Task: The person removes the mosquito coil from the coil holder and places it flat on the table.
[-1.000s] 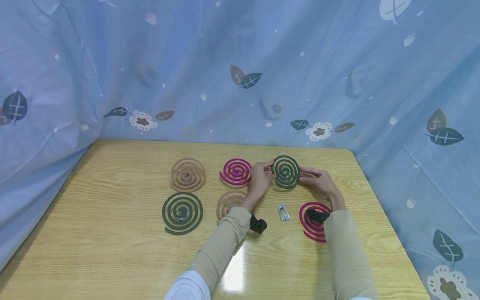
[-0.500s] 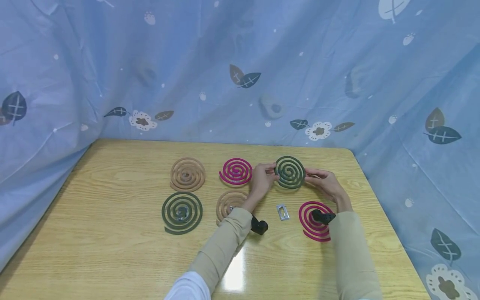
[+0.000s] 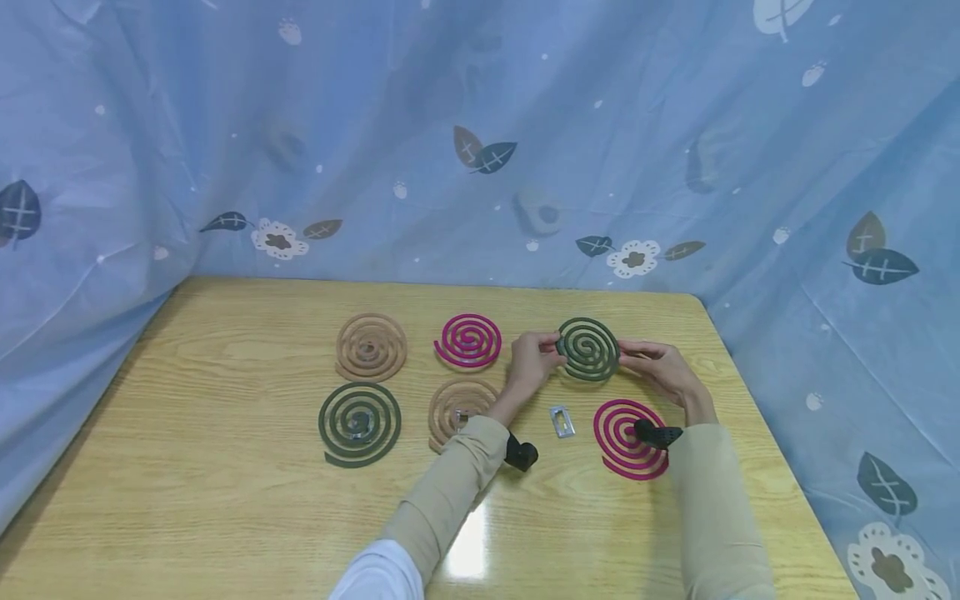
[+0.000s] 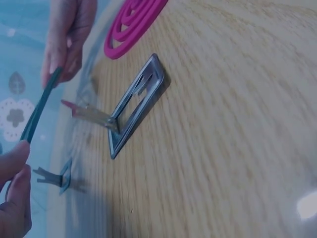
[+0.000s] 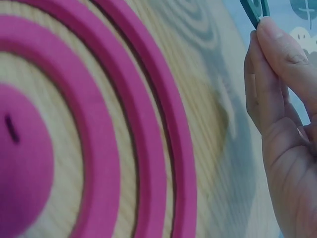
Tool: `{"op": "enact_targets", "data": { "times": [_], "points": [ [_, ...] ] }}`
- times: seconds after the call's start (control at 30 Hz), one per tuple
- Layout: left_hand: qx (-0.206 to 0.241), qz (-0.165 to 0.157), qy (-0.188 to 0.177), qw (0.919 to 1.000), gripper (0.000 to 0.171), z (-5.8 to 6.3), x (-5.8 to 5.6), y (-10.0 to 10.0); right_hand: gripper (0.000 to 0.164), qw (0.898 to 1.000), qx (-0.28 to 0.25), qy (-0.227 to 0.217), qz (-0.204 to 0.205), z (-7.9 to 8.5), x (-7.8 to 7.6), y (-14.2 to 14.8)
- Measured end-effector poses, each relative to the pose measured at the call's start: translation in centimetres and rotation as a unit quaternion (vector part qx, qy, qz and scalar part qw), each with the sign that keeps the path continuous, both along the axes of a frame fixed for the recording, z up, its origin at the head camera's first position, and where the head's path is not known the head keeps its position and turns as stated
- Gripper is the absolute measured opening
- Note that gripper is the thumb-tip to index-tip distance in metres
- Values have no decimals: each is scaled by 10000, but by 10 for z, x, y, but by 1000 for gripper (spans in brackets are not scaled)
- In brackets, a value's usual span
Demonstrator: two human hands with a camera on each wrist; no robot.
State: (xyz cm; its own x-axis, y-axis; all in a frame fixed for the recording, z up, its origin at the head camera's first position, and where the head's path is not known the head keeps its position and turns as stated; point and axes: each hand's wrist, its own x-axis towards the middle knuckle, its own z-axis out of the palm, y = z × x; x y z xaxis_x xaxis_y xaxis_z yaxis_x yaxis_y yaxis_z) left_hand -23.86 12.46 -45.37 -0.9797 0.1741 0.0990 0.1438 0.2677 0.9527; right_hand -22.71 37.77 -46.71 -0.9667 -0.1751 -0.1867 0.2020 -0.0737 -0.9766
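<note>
A dark green mosquito coil (image 3: 588, 350) is held above the table between both hands. My left hand (image 3: 531, 362) pinches its left edge. At its right edge, my right hand (image 3: 663, 368) pinches it between thumb and fingers. Seen nearly edge-on in the left wrist view, the green coil (image 4: 39, 106) is apart from the tabletop. Below it stands a small metal coil stand (image 4: 64, 177) with an upright prong, hidden in the head view. Nearer lies another metal stand (image 3: 562, 422), its prong raised. A pink coil (image 5: 143, 124) lies under my right wrist.
Left of my hands lie a pink coil (image 3: 450, 354), a tan coil (image 3: 372, 347), a green coil (image 3: 330, 417) and a second tan coil (image 3: 442, 404), partly covered by my left arm. A blue patterned curtain (image 3: 360, 125) hangs behind and beside the wooden table (image 3: 187, 467).
Both hands have shifted to the right with the green coil between them, the right hand farther than the left. The other coils and the bare stand stay put; the head view has shifted slightly.
</note>
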Motion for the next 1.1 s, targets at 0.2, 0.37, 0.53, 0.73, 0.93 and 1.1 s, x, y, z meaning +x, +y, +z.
{"op": "enact_targets", "data": {
  "times": [0.2, 0.37, 0.53, 0.73, 0.93, 1.1],
  "points": [
    [575, 94, -122, 9982, 40, -4, 3, 6, 26, 9999, 87, -24, -57, 2, 5, 5],
    [868, 191, 13, 9960, 42, -7, 7, 8, 24, 9996, 268, -38, -17, 4, 6, 8],
    [802, 60, -36, 9968, 39, -7, 7, 14, 25, 9993, 370, -78, -21, 4, 8, 14],
    [517, -105, -15, 9986, 36, -5, 11, 20, 25, 9985, 518, -167, -70, 6, 13, 21],
    [338, -126, 209, 9991, 35, -4, 13, 25, 30, 9988, 466, -132, -35, 5, 16, 29],
    [197, -71, 359, 9991, 35, -3, 14, 28, 39, 9980, 602, -156, 104, 4, 18, 34]
  ]
}}
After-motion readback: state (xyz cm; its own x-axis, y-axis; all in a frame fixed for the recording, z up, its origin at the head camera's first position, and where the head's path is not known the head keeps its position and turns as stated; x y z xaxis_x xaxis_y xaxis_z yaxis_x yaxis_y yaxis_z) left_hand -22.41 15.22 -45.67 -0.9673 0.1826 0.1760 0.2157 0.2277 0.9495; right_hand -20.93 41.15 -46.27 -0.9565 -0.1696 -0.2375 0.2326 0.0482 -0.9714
